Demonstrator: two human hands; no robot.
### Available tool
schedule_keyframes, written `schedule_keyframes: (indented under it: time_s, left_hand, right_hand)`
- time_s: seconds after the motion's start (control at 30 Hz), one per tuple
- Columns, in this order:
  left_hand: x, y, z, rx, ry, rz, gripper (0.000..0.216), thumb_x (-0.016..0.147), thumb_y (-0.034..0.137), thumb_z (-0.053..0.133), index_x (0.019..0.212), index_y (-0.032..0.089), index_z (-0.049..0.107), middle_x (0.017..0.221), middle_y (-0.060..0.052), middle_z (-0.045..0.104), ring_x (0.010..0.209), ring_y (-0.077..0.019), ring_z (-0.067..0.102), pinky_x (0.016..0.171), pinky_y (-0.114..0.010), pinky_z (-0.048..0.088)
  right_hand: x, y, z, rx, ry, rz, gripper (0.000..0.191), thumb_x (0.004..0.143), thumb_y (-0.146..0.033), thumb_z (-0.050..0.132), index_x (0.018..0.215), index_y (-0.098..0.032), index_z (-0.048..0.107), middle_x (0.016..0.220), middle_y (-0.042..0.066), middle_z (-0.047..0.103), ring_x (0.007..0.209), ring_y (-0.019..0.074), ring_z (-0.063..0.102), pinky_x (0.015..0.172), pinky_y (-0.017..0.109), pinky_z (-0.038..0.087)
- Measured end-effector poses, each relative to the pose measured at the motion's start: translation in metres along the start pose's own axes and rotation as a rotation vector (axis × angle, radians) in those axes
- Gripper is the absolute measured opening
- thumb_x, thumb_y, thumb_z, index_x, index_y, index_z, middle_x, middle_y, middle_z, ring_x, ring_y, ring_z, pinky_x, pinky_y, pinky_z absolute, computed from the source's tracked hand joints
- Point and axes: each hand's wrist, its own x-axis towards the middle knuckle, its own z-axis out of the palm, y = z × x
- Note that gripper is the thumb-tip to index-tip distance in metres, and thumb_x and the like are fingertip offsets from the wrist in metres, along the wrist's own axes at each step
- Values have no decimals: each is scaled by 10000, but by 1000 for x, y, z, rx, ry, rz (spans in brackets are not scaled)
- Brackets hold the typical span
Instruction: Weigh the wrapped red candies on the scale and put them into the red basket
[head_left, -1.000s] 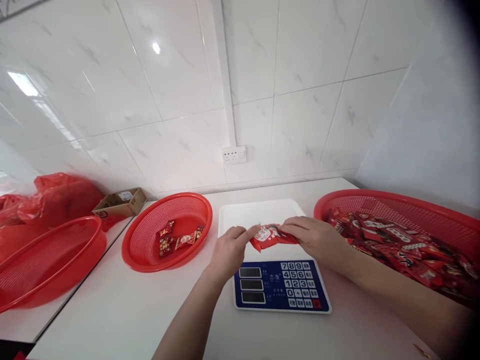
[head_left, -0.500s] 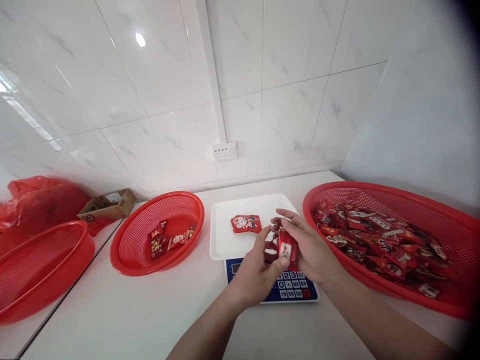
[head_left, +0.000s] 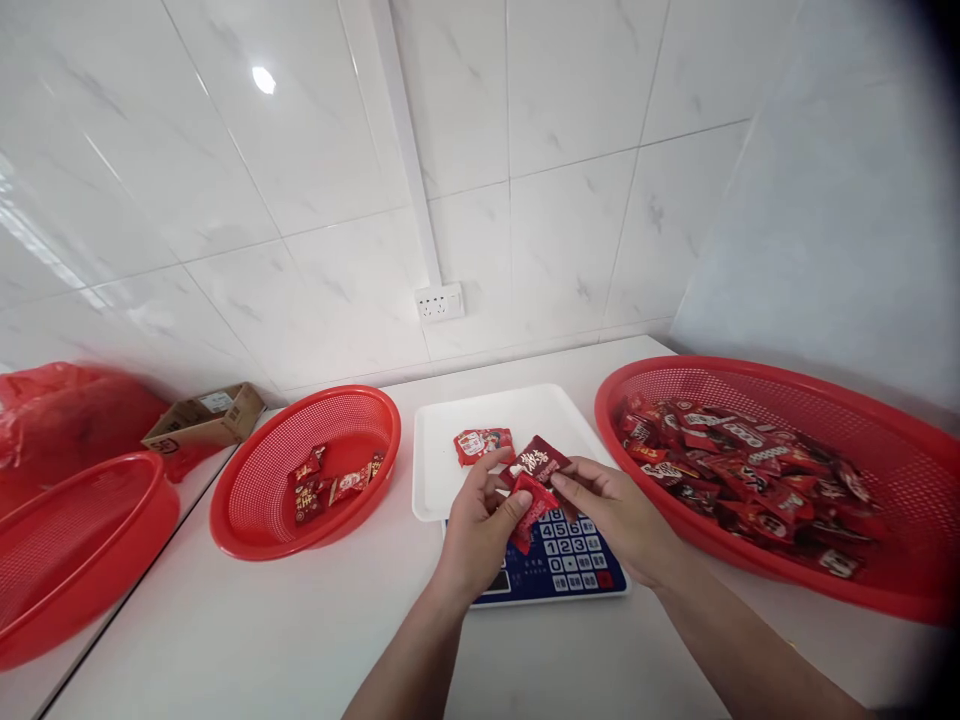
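Observation:
My left hand point(head_left: 478, 527) and my right hand point(head_left: 616, 515) meet above the keypad of a blue-and-white scale point(head_left: 571, 562). Together they pinch a small bunch of red snack packets point(head_left: 537, 476), one dark red packet uppermost. Another red-and-white packet point(head_left: 480, 444) lies alone on the scale's white tray point(head_left: 442, 470), just beyond my left fingers.
A large red basket point(head_left: 787, 385) full of red packets stands at the right. A smaller red basket point(head_left: 262, 525) with several packets sits left of the scale. Further left are another red basket point(head_left: 60, 560), a cardboard box point(head_left: 202, 418) and a red plastic bag point(head_left: 67, 415). A wall socket point(head_left: 439, 301) is behind.
One packet was left on the white tray. Both hands drew back over the keypad and now hold packets between them, the dark red one turned face up.

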Motion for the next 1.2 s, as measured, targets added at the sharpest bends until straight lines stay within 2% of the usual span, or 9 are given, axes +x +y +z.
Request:
schedule_keyframes:
  time_s: [0.13, 0.27, 0.37, 0.5, 0.67, 0.8, 1.0, 1.13, 1.2]
  left_hand:
    - [-2, 1, -16, 180, 69, 21, 449, 797, 411, 637, 1187, 208, 547, 862, -18, 625, 608, -102, 554, 521, -208, 454]
    - [3, 0, -35, 432, 179, 52, 307, 856, 363, 538, 1100, 189, 605, 820, -12, 617, 517, -87, 523, 500, -222, 445]
    - [10, 0, -44, 614, 176, 126, 288, 877, 302, 505, 1112, 199, 635, 932, -47, 650, 710, -140, 616, 661, -263, 489]
    - [19, -1, -42, 743, 106, 180, 321, 896, 248, 474, 1182, 212, 613, 1089, -71, 645, 978, -191, 611, 831, -305, 481]
    - [25, -8, -37, 963, 22, 220, 353, 870, 159, 491, 1191, 244, 609, 1191, -60, 626, 1099, -225, 567, 912, -365, 474]
    - [24, -17, -42, 1235, 72, 334, 257, 879, 181, 501, 1046, 236, 689, 1178, -84, 614, 1067, -275, 547, 903, -451, 473]
    - [19, -26, -56, 1269, 18, 443, 262, 909, 274, 462, 1044, 264, 687, 1128, -58, 645, 1047, -261, 564, 875, -441, 500]
    - [19, -28, -60, 1241, -30, 468, 293, 913, 303, 435, 1070, 234, 673, 1100, -66, 672, 1043, -262, 580, 881, -448, 505]
    - [20, -31, -61, 1231, -22, 476, 310, 907, 334, 437, 1077, 223, 671, 1100, -78, 673, 1038, -268, 588, 865, -453, 515]
  right_hand:
    - [7, 4, -11, -169, 102, -10, 279, 745, -464, 607, 751, -186, 632, 685, 9, 636, 594, 132, 544, 577, 260, 454]
    - [15, 13, -17, -277, 130, 52, 412, 790, -376, 548, 1154, -185, 580, 866, 47, 696, 721, 182, 641, 632, 293, 507]
    - [16, 20, -19, -419, 152, -20, 582, 826, -384, 516, 1370, -210, 402, 940, 38, 694, 688, 169, 639, 683, 320, 510]
    - [9, 22, -21, -528, 140, -103, 499, 848, -409, 490, 1310, -224, 475, 962, 40, 693, 676, 158, 617, 682, 319, 514]
    - [-5, 19, -23, -586, 113, -151, 368, 851, -390, 464, 1145, -215, 598, 998, 64, 687, 769, 177, 640, 704, 323, 532]
    - [-24, 11, -33, -642, 56, -175, 359, 873, -398, 451, 1137, -223, 618, 1029, 71, 686, 855, 191, 643, 725, 325, 541]
    - [-26, -19, -91, -885, 69, -144, 382, 890, -395, 435, 1190, -236, 610, 1210, 55, 637, 1085, 231, 599, 919, 364, 489]
    - [6, -29, -154, -1287, 72, 71, 490, 867, -314, 462, 1347, -226, 504, 1367, 65, 518, 1266, 290, 454, 1028, 439, 389]
    - [20, -28, -184, -1335, 76, 157, 545, 794, -257, 556, 1332, -182, 528, 1375, 124, 498, 1271, 352, 433, 1022, 493, 373]
